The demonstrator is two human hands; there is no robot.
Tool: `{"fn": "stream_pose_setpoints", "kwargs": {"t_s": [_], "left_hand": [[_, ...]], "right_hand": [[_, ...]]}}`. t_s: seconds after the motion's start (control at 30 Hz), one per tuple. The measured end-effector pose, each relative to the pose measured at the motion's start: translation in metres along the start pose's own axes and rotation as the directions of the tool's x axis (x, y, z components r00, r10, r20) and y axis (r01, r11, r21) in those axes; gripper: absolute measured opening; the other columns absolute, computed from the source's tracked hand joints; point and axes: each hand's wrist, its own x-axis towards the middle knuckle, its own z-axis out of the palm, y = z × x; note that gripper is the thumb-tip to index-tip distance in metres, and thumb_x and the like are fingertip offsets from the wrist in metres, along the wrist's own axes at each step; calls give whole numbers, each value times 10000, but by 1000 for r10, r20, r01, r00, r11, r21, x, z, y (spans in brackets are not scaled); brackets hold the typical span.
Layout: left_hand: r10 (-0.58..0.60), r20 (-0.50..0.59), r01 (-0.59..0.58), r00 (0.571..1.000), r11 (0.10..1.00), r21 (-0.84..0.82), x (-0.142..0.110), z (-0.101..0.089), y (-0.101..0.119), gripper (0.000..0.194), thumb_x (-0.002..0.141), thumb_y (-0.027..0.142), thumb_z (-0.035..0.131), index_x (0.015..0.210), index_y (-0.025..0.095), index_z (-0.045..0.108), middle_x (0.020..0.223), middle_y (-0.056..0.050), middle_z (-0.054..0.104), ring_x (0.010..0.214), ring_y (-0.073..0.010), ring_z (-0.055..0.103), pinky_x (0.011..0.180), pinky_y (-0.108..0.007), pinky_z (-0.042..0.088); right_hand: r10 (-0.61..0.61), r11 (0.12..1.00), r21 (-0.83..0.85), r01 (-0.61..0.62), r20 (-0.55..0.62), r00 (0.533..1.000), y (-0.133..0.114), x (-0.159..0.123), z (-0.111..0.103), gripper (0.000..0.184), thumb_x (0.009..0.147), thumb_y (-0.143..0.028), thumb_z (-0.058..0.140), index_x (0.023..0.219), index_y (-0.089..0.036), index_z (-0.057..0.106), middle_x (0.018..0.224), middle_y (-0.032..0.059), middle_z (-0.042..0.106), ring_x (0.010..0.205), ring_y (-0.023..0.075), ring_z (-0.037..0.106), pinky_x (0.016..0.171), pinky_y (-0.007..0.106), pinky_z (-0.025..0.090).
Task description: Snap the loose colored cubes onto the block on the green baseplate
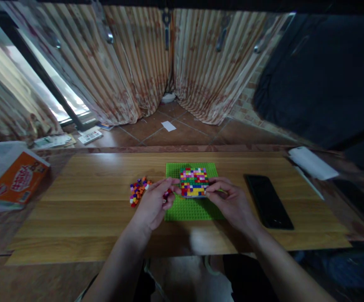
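Baseplate (186, 211): studded plastic. Bricks (194, 183): plastic. Tabletop (87, 205): smooth wood, slight sheen. Phone (269, 201): glossy. Curtains (128, 63): cloth.

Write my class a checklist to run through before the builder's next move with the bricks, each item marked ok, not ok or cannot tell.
1. Green board lying on the table: ok.
2. Brick block within the board's edges: ok.
3. Left hand supplied with bricks: ok, a few small bricks show in its curled fingers.
4. Right hand at the block: ok, fingertips by its near right corner.
5. Every loose brick placed: not ok, a pile lies beside the left hand.
6. Block pressed down firmly: cannot tell.
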Motion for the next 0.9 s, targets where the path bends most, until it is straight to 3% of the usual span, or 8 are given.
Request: {"fn": "stream_pose_setpoints", "kwargs": {"t_s": [0.2,0.33,0.43,0.57,0.73,0.9], "left_hand": [[-143,12,141,990,953,-269,-1,2,4,275,952,209,491,863,39,689,701,-67,619,508,-40,503,410,-110,377],[-144,41,149,989,919,-365,-3,3,5,344,980,244,444,864,28,686,748,-101,644,627,-90,611,555,-150,521],[-115,32,118,993,908,-401,-4,6,6,367,980,281,446,870,27,687,827,-138,683,731,-133,663,728,-220,576],[-92,69,112,993,907,-405,-6,8,7,390,972,348,457,890,46,691,856,-149,695,789,-164,676,767,-250,564],[-86,143,132,986,925,-356,-7,6,6,423,955,437,461,955,87,697,929,-151,698,829,-193,672,605,-239,509],[-60,189,126,980,923,-363,-8,4,3,429,939,466,490,954,96,708,983,-136,695,837,-169,653,633,-227,490]], "right_hand": [[-13,995,-99,14,6,1000,-1,2,-2,81,747,-289,709,706,-218,710,1040,66,634,986,215,651,777,349,563],[-133,956,-264,126,-11,991,-11,3,-5,70,780,-280,692,748,-219,699,1083,70,644,992,224,653,817,380,551],[-334,864,-408,296,-25,942,-31,-1,1,46,831,-248,659,814,-234,698,1049,59,656,979,222,651,854,395,533],[-482,778,-395,488,122,868,-54,-9,27,124,882,-198,625,953,-267,700,1005,46,671,938,199,652,838,375,537],[-454,749,-407,523,260,852,-57,-13,58,122,904,-241,627,999,-265,699,982,50,683,971,219,633,853,408,534],[-377,758,-435,486,314,871,-48,-10,63,79,901,-237,639,931,-245,712,938,45,677,943,222,612,822,394,523]]}}
